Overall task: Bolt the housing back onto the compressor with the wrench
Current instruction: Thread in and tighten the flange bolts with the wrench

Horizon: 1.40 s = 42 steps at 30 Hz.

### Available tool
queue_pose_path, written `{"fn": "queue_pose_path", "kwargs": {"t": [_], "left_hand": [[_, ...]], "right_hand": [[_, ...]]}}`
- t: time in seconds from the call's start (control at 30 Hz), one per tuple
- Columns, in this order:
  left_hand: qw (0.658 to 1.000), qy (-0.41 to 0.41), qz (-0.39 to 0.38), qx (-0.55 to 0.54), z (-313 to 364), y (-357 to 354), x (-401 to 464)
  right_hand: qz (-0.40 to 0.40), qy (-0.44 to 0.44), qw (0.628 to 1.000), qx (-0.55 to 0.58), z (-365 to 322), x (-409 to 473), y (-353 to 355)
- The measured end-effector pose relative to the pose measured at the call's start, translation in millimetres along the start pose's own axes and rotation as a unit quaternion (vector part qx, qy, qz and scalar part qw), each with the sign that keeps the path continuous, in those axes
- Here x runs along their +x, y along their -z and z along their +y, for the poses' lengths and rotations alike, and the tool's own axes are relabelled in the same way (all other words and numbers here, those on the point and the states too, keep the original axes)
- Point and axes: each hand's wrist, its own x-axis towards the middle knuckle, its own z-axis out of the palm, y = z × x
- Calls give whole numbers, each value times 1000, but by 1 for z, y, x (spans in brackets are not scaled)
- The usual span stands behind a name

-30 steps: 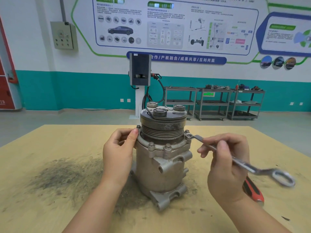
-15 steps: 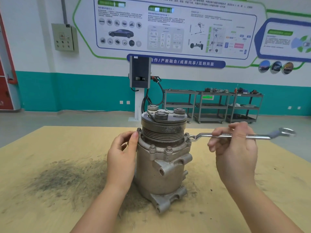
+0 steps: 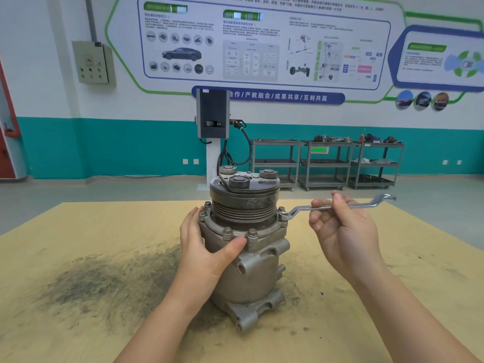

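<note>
Grey cast-metal compressor [image 3: 248,271] upright at middle of tan wooden table [image 3: 78,231]; flanged housing ring [image 3: 262,231] seated on top, several bolts in place

Left hand [image 3: 207,247] grasps compressor body, thumb under flange

Right hand [image 3: 345,231] pinches silver offset ring wrench [image 3: 340,206], ring end on right-side bolt [image 3: 282,211]

Judged mid-tightening; tightness of other bolts cannot tell

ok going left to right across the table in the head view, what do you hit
dark grime patch → left hand gripping the compressor → bolt under the wrench → right hand holding the wrench
</note>
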Motion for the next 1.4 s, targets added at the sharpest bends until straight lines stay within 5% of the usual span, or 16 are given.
{"fn": "queue_pose_path", "kwargs": {"t": [0.3,0.47,0.7,0.77,0.83,1.0,1.27,1.4], "left_hand": [[999,-22,22,28,-6,-2,2],[999,-29,32,33,-7,-4,3],[999,-35,26,29,-8,-3,3],[999,-34,25,26,-8,-1,3],[999,-30,20,20,-8,0,3],[1000,-16,-12,-3,-7,4,4],[999,-27,1,20,-5,2,3],[997,-46,25,49,-8,4,8]], "right_hand": [[29,141,988,-53,17,-14,0],[-75,381,898,-207,32,-33,-3],[-204,467,788,-345,36,-39,-1],[-189,455,807,-325,32,-40,-4],[-144,406,864,-260,27,-39,-9],[-11,206,974,-96,12,-23,-8],[2,34,999,-8,5,-5,1],[15,16,1000,16,8,-1,-2]]}}
